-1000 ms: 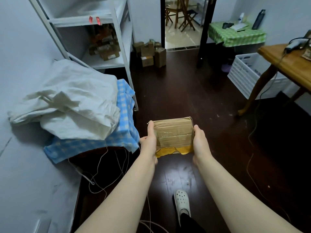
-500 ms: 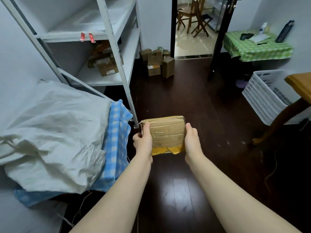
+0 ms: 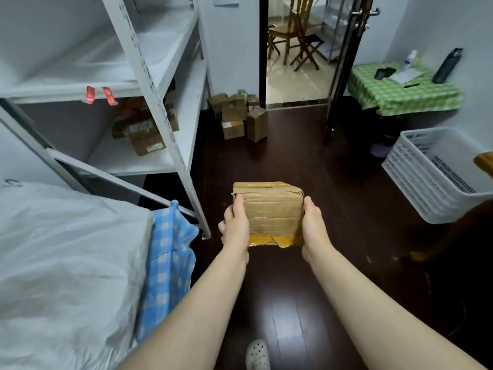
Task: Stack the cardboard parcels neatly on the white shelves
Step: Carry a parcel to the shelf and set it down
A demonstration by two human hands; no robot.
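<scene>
- I see the white shelves (image 3: 149, 84) at the left. The lower shelf carries a few cardboard parcels (image 3: 144, 132) lying loosely against one another, and the shelf above them shows bare white board with two red tags (image 3: 98, 95) on its front edge.
- A white slatted basket (image 3: 426, 182) stands on the floor at the right. I cannot tell what is in it.
- The cardboard parcel (image 3: 269, 212) is off the shelves, held in the air over the floor, just right of the shelf's front post.
- My left hand (image 3: 236, 225) grips its left side, and my right hand (image 3: 313, 225) its right. The fingers (image 3: 223, 227) are curled round the edges, with the thumbs on top.
- More parcels (image 3: 238, 116) sit in a pile on the dark wooden floor (image 3: 293, 161) beside the doorway (image 3: 296, 76).
- A worktop under green checked cloth (image 3: 400, 94) carries a dark bottle (image 3: 448, 65).
- A white sack (image 3: 66, 249) lies over blue checked cloth (image 3: 168, 257) at the near left.
</scene>
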